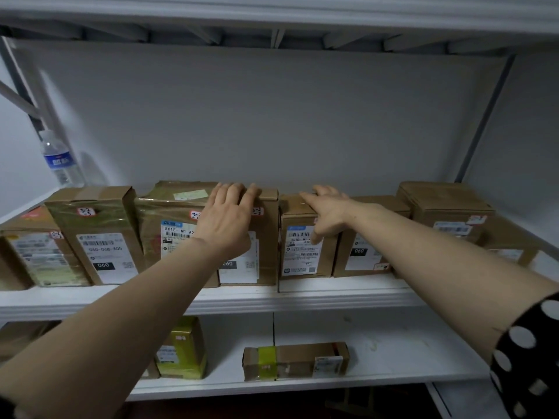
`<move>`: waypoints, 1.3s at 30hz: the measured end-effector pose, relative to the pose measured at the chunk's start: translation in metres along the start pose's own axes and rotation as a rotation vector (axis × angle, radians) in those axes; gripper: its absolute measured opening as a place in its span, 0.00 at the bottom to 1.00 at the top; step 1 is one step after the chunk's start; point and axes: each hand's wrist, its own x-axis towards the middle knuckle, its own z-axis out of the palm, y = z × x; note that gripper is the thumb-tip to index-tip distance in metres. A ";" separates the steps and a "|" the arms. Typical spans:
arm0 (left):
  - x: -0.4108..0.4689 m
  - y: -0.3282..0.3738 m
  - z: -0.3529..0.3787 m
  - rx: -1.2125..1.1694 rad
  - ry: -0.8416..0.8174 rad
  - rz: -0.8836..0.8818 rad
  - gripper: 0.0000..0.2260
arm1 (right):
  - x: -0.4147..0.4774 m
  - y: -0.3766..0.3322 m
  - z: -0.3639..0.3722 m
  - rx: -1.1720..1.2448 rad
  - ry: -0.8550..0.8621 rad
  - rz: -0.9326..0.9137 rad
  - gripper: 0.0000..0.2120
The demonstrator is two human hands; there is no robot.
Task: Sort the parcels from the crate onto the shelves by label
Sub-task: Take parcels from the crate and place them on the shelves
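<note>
On the upper shelf [332, 294], the left hand [227, 220] hooks curled fingers [239, 192] over the top edge of the tall parcel [267, 240]. Just beside it, the right hand [328, 213] lays straight fingers [308, 196] flat on top of the small parcel [302, 252], thumb against its front.

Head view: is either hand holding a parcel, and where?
Left hand hooks the top edge of the tall parcel; right hand rests on top of the small parcel, thumb against its front. Neither lifted.
</note>
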 end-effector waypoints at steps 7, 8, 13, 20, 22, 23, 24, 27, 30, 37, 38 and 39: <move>-0.010 0.010 -0.005 -0.006 0.090 0.099 0.39 | -0.044 0.001 0.005 0.083 0.160 0.079 0.50; -0.012 0.013 -0.006 -0.016 0.101 0.143 0.38 | -0.054 0.001 0.006 0.092 0.185 0.101 0.49; -0.030 0.043 -0.002 -0.126 0.139 0.391 0.34 | -0.118 -0.004 0.030 0.171 0.369 0.266 0.46; -0.101 0.111 0.023 -0.347 -0.221 0.668 0.33 | -0.239 -0.024 0.116 0.253 0.209 0.662 0.46; -0.121 0.134 0.026 -0.375 -0.353 0.704 0.32 | -0.277 -0.031 0.135 0.315 0.170 0.738 0.45; -0.132 0.147 0.026 -0.383 -0.396 0.733 0.32 | -0.299 -0.036 0.142 0.352 0.154 0.780 0.44; -0.147 0.161 0.022 -0.390 -0.428 0.770 0.32 | -0.324 -0.040 0.148 0.395 0.140 0.829 0.44; -0.197 0.208 0.005 -0.407 -0.464 0.906 0.31 | -0.403 -0.054 0.163 0.537 0.145 0.984 0.43; -0.253 0.256 -0.021 -0.383 -0.475 1.036 0.31 | -0.483 -0.064 0.173 0.565 0.171 1.121 0.42; -0.443 0.378 -0.101 -0.406 -0.509 1.324 0.32 | -0.715 -0.120 0.205 0.585 0.246 1.459 0.38; -0.479 0.395 -0.112 -0.409 -0.524 1.377 0.33 | -0.756 -0.132 0.212 0.595 0.249 1.513 0.37; -0.516 0.411 -0.124 -0.411 -0.533 1.436 0.33 | -0.799 -0.145 0.218 0.606 0.254 1.568 0.36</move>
